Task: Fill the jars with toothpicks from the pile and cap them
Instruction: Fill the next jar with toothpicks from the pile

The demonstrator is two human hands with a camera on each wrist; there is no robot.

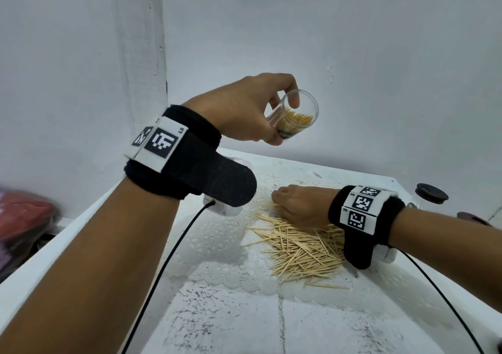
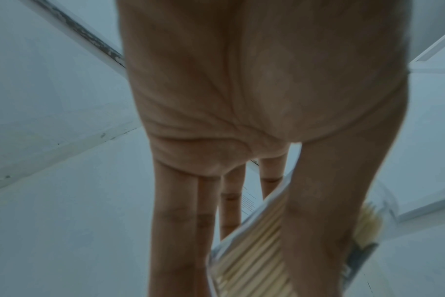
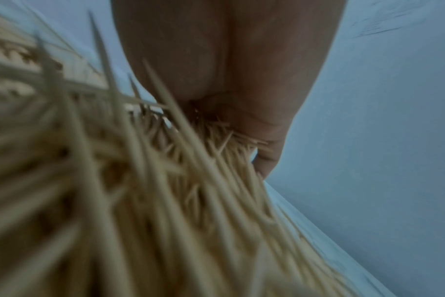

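Observation:
My left hand (image 1: 260, 109) holds a clear plastic jar (image 1: 294, 116) up in the air, tilted with its open mouth toward the right. The jar is partly filled with toothpicks; in the left wrist view the jar (image 2: 249, 251) lies between thumb and fingers. Below, a pile of loose toothpicks (image 1: 301, 250) lies on the white lace mat (image 1: 217, 247). My right hand (image 1: 298, 204) rests palm down on the far end of the pile, fingers curled into the toothpicks (image 3: 191, 180). A bunch sits under the palm in the right wrist view.
Dark round lids (image 1: 431, 193) lie at the table's far right edge, another lid (image 1: 472, 219) just nearer. The white table (image 1: 244, 326) butts against a white wall corner. Red cloth (image 1: 24, 215) lies off the table at left. Black cables run from both wristbands.

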